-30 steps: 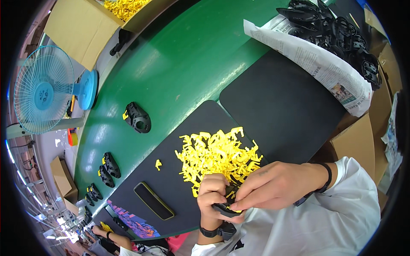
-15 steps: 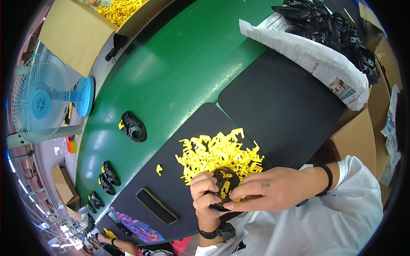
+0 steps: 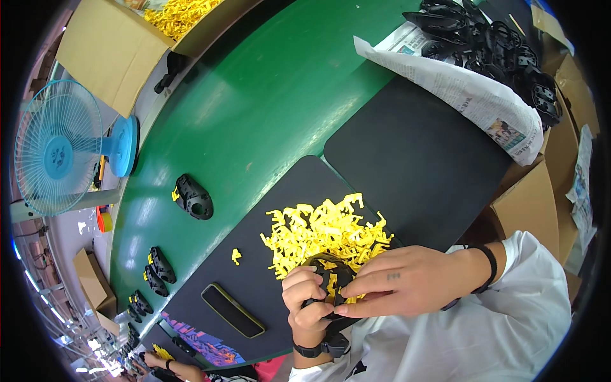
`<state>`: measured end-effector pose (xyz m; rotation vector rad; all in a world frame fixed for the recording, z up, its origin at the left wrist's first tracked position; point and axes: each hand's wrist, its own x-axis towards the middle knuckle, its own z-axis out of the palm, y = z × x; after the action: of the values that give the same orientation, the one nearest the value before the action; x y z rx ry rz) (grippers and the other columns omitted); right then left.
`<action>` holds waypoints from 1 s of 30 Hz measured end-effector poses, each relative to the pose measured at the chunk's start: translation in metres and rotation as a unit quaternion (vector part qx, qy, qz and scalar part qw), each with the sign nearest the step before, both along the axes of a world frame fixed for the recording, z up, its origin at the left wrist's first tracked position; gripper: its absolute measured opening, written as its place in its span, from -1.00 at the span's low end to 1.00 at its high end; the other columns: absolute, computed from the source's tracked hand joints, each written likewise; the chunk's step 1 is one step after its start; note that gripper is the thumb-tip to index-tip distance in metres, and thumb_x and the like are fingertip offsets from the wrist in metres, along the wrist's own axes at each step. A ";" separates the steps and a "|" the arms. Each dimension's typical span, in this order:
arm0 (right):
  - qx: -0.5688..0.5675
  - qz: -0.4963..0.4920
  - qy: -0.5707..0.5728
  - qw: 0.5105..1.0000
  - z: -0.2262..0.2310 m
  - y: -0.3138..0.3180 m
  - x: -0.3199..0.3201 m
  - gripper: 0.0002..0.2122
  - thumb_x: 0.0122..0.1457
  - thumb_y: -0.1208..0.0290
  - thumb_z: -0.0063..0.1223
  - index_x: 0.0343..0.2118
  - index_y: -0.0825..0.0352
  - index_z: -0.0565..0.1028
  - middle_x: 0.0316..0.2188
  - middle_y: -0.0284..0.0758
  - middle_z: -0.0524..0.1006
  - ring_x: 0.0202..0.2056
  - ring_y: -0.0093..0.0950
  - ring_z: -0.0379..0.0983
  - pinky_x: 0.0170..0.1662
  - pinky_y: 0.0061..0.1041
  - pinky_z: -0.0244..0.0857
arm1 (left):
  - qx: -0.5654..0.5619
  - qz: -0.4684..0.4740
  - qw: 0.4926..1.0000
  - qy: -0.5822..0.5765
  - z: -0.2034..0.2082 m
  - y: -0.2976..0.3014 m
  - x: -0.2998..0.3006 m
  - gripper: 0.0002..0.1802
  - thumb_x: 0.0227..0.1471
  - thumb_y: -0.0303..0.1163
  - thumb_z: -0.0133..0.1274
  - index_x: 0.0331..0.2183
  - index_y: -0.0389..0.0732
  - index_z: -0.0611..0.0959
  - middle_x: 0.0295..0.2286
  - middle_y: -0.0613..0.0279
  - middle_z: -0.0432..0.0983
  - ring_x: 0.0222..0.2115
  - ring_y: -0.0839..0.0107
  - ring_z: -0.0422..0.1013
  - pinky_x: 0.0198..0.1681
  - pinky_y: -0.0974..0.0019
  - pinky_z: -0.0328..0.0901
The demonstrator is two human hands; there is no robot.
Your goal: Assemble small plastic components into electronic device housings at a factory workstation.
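A: What is in the hands, pls?

B: A black shell (image 3: 338, 275), hard plastic, rounded, w/ an opening where yellow shows; if sth is fitted there, I cannot tell. The L hand (image 3: 307, 296) curls its fingers around the left side, so this grip is closed on it.

A: And the R hand (image 3: 401, 280)?

B: Fingertips touch the shell's right side, thumb near the lower edge. Whether this grip pinches also a small part, I cannot tell; the fingers hide it.

A: The yellow pcs (image 3: 324, 229)?

B: A loose heap just beyond the shell: thin, angular, smooth plastic. One single pc (image 3: 236, 256) lies apart, left of the heap.

A: Under them?

B: A matte black mat (image 3: 254, 274) w/ rounded corner, on the glossy green desk (image 3: 261, 89). A second mat (image 3: 414, 146) lies beside it, to the right. A flat phone (image 3: 232, 310) w/ yellowish rim rests on the first.

A: And the room?

B: Upper R, black parts (image 3: 503, 51) are heaped on creased newspaper (image 3: 458, 89). More dark shells (image 3: 193, 197) w/ yellow bits sit on the desk's left. Beyond: cardboard box (image 3: 105, 54), blue fan (image 3: 58, 156) w/ round wire cage. Lower L: a co-worker's arm (image 3: 182, 369).
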<state>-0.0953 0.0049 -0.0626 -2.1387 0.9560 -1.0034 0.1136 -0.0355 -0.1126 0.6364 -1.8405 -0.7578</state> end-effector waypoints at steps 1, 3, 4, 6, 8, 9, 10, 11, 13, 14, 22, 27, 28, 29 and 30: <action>0.021 0.021 -0.004 1.000 -0.002 -0.001 -0.004 -0.67 0.03 0.49 0.07 -0.08 0.22 0.52 -0.24 -0.40 0.42 -0.20 -0.45 0.42 -0.16 -0.52 0.38 | 0.016 -0.023 1.000 -0.014 0.001 -0.001 -0.001 -0.71 -0.07 -0.38 0.13 -0.50 0.01 0.28 -0.45 0.28 0.25 -0.40 0.29 0.32 -0.25 0.12 0.36; 0.036 0.027 -0.009 0.999 -0.005 -0.003 -0.011 -0.66 0.04 0.50 0.06 -0.06 0.23 0.52 -0.23 -0.39 0.45 -0.20 -0.45 0.44 -0.15 -0.51 0.38 | 0.028 -0.048 0.998 -0.026 0.001 -0.005 -0.005 -0.70 -0.09 -0.39 0.14 -0.51 0.01 0.28 -0.45 0.28 0.24 -0.40 0.30 0.31 -0.27 0.13 0.36; 0.052 0.034 -0.016 0.998 -0.006 -0.005 -0.015 -0.65 0.04 0.51 0.06 -0.04 0.23 0.51 -0.22 -0.38 0.48 -0.19 -0.44 0.46 -0.14 -0.49 0.38 | 0.030 -0.046 0.998 -0.031 0.000 -0.007 -0.009 -0.66 -0.13 -0.37 0.19 -0.50 0.01 0.29 -0.45 0.29 0.24 -0.40 0.30 0.31 -0.27 0.14 0.35; 0.082 0.037 -0.048 0.995 -0.007 -0.009 -0.014 -0.63 0.04 0.53 0.07 -0.03 0.24 0.50 -0.20 -0.38 0.51 -0.19 -0.45 0.47 -0.14 -0.48 0.39 | 0.029 -0.041 0.998 -0.040 0.003 -0.009 -0.010 -0.61 -0.17 -0.35 0.25 -0.50 0.01 0.29 -0.45 0.29 0.24 -0.41 0.30 0.31 -0.28 0.14 0.35; 0.103 0.058 -0.085 0.989 -0.005 -0.015 -0.010 -0.62 0.03 0.54 0.08 -0.02 0.25 0.50 -0.19 -0.37 0.54 -0.18 -0.45 0.49 -0.14 -0.46 0.39 | 0.059 -0.034 0.998 -0.001 0.008 -0.011 -0.009 -0.48 -0.37 -0.30 0.43 -0.48 -0.02 0.34 -0.41 0.25 0.28 -0.34 0.24 0.35 -0.24 0.13 0.36; 0.110 0.045 -0.093 0.988 -0.002 -0.014 -0.008 -0.60 0.02 0.54 0.12 -0.01 0.26 0.50 -0.19 -0.38 0.55 -0.19 -0.46 0.50 -0.15 -0.46 0.40 | 0.069 -0.020 0.997 0.016 0.012 -0.010 -0.004 -0.40 -0.46 -0.27 0.52 -0.47 -0.03 0.37 -0.39 0.23 0.29 -0.30 0.20 0.37 -0.21 0.12 0.37; 0.109 0.048 -0.102 0.988 -0.003 -0.021 -0.008 -0.59 0.00 0.54 0.15 -0.01 0.26 0.50 -0.20 -0.38 0.57 -0.20 -0.47 0.52 -0.16 -0.46 0.40 | 0.081 -0.052 0.995 0.012 0.010 -0.014 -0.001 -0.32 -0.52 -0.20 0.56 -0.45 -0.07 0.37 -0.37 0.20 0.34 -0.27 0.17 0.38 -0.20 0.14 0.35; 0.070 0.017 -0.070 0.995 -0.005 -0.020 -0.011 -0.61 -0.06 0.52 0.22 -0.08 0.25 0.55 -0.19 -0.39 0.57 -0.21 -0.46 0.52 -0.20 -0.47 0.41 | 0.095 -0.066 0.993 0.017 0.004 -0.016 -0.006 -0.34 -0.49 -0.21 0.55 -0.43 -0.09 0.39 -0.32 0.16 0.36 -0.23 0.13 0.39 -0.20 0.12 0.34; 0.016 -0.050 -0.034 0.998 -0.012 -0.022 -0.008 -0.72 -0.15 0.45 0.33 -0.28 0.18 0.64 -0.25 -0.39 0.57 -0.28 -0.39 0.52 -0.25 -0.45 0.41 | 0.139 -0.111 0.983 0.041 -0.002 -0.020 -0.016 -0.38 -0.40 -0.28 0.51 -0.38 -0.11 0.38 -0.24 0.10 0.36 -0.21 0.13 0.37 -0.16 0.09 0.31; 0.014 -0.050 -0.031 0.998 -0.020 -0.020 -0.008 -0.71 -0.19 0.40 0.37 -0.31 0.16 0.63 -0.28 -0.35 0.56 -0.29 -0.33 0.50 -0.23 -0.38 0.40 | 0.154 -0.134 0.978 0.051 -0.014 -0.016 -0.017 -0.39 -0.31 -0.29 0.46 -0.30 -0.12 0.37 -0.22 0.07 0.32 -0.18 0.12 0.32 -0.12 0.07 0.26; 0.046 -0.026 -0.050 0.997 -0.041 -0.007 -0.017 -0.69 0.16 0.40 0.07 -0.01 0.15 0.38 0.06 -0.01 0.30 0.08 0.00 0.25 0.11 -0.05 0.16 | 0.228 -0.094 0.944 0.219 -0.023 -0.005 -0.055 -0.45 -0.11 -0.14 0.28 -0.31 -0.11 0.25 -0.30 0.14 0.16 -0.25 0.28 0.16 -0.07 0.19 0.15; 0.107 0.003 -0.117 0.987 -0.049 -0.020 -0.009 -0.70 0.22 0.41 0.01 0.02 0.15 0.37 0.17 0.09 0.14 0.13 -0.02 0.24 0.13 -0.13 0.20 | 0.278 -0.072 0.923 0.255 -0.029 -0.009 -0.051 -0.44 -0.07 -0.07 0.24 -0.28 -0.11 0.24 -0.23 0.12 0.16 -0.11 0.22 0.17 0.05 0.11 0.11; 0.105 0.003 -0.101 0.989 -0.048 -0.023 -0.009 -0.69 0.22 0.41 0.01 0.03 0.15 0.36 0.18 0.09 0.13 0.12 -0.03 0.26 0.12 -0.14 0.22 | 0.288 -0.081 0.918 0.262 -0.036 -0.010 -0.052 -0.40 -0.06 0.02 0.23 -0.25 -0.12 0.24 -0.11 0.03 0.17 0.03 0.14 0.14 0.14 0.06 0.06; 0.103 0.002 -0.085 0.991 -0.046 -0.026 -0.008 -0.68 0.22 0.42 0.02 0.04 0.15 0.36 0.18 0.09 0.13 0.11 -0.04 0.27 0.11 -0.15 0.23 | 0.285 -0.082 0.918 0.263 -0.035 -0.011 -0.050 -0.40 -0.06 0.02 0.23 -0.25 -0.12 0.24 -0.11 0.03 0.17 0.03 0.14 0.14 0.14 0.06 0.06; 0.108 0.013 -0.090 0.990 -0.042 -0.030 -0.005 -0.66 0.21 0.42 0.02 0.06 0.13 0.36 0.19 0.09 0.13 0.09 -0.05 0.28 0.10 -0.15 0.23 | 0.288 -0.078 0.921 0.252 -0.033 -0.012 -0.048 -0.37 -0.06 0.07 0.22 -0.24 -0.12 0.24 -0.05 -0.01 0.16 0.08 0.10 0.12 0.16 0.04 0.03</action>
<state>-0.1004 -0.0247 -0.1050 -1.8453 0.9021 -1.0126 0.0659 -0.0477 -0.1457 0.5890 -1.1930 -1.4501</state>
